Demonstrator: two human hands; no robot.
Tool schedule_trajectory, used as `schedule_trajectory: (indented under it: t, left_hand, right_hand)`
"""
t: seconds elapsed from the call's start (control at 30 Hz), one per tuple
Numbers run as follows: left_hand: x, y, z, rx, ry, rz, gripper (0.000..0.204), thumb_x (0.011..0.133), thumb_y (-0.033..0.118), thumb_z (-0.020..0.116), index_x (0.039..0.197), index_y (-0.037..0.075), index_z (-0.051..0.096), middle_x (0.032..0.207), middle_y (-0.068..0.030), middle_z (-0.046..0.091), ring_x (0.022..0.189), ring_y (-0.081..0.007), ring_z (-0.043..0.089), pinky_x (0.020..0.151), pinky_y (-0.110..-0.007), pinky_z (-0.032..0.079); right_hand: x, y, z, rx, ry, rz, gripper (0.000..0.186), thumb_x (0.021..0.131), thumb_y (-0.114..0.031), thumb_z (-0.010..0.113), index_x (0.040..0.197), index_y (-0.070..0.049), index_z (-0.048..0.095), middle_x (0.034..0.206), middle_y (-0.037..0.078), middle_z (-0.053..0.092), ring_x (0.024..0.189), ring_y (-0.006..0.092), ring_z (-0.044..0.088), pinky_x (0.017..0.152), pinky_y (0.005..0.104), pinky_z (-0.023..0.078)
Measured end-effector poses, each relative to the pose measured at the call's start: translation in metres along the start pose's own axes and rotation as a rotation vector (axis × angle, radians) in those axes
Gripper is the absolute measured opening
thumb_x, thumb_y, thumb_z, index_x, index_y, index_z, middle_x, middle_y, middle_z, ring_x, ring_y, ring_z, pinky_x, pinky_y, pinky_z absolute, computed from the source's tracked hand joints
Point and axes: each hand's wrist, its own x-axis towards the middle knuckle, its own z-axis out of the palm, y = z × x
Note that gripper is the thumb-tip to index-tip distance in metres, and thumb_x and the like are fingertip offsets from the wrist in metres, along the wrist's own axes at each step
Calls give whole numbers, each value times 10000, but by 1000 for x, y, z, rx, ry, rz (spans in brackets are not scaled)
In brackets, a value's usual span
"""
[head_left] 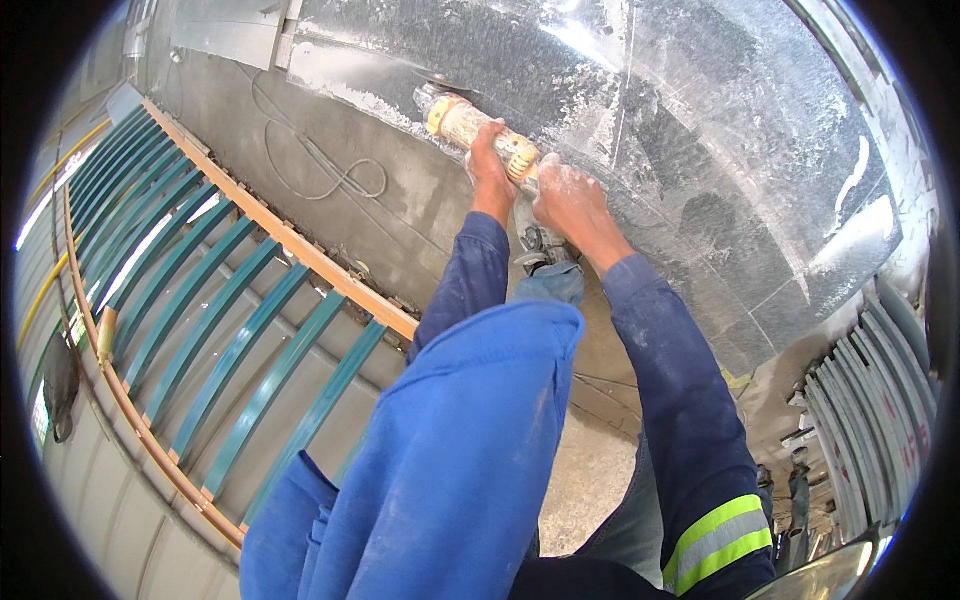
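Note:
A dusty yellow angle grinder (462,122) lies across the near left part of a large grey slab-like surface (690,190) streaked with white dust. Its thin disc (440,80) shows at the far end, at the surface's edge. My left hand (489,178) is wrapped round the grinder's body from the near side. At the rear end of the tool, my right hand (575,205) is closed on its handle. White dust coats the fingers of both hands. Whether the disc is spinning cannot be told.
On the left stands a rack of teal slats (235,350) with an orange-brown rail (270,220). A grey cable (330,170) loops over the concrete floor. Several grey curved-looking panels (870,410) stand at the right. Blue cloth (450,460) covers the lower middle, hiding part of my left arm.

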Motion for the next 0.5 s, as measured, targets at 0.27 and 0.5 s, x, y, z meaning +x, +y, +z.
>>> schedule_trajectory:
  t: [0.27, 0.5]
  left_hand:
    - [-22, -9, 7, -16, 15, -24, 176, 794, 176, 635, 907, 88, 532, 760, -70, 571, 652, -242, 622, 611, -400, 559]
    - [-30, -23, 4, -29, -10, -14, 164, 808, 169, 601, 927, 79, 533, 779, -70, 562, 661, -247, 621, 614, -412, 561]
  right_hand:
    - [-15, 7, -4, 16, -75, 69, 289, 769, -75, 615, 1023, 40, 540, 909, 251, 690, 878, 366, 694, 755, 435, 556]
    - [-31, 12, -9, 31, -72, 72, 286, 759, -73, 574, 1010, 57, 531, 894, 261, 677, 869, 405, 675, 757, 486, 543]
